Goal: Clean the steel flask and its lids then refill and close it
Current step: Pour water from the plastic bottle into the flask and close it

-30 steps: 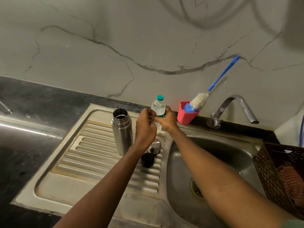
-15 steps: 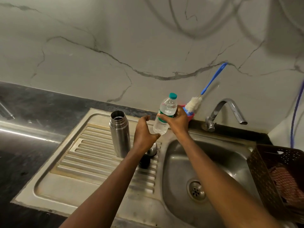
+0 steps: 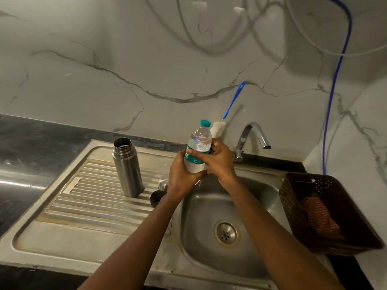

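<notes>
Fingers of the left hand [image 3: 181, 177] and right hand [image 3: 218, 161] curled round a capped bottle [image 3: 199, 148], half hiding the brush [image 3: 217, 129] behind, with the open flask [image 3: 127, 167] and black lid [image 3: 156, 198] just left.

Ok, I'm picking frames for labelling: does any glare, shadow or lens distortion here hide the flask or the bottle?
Head view: dim, warm light; a glare streak on the dark counter; looping shadows on the marble wall; wide-angle bend curves the sink rim; the steel flask and water bottle are sharp.
</notes>
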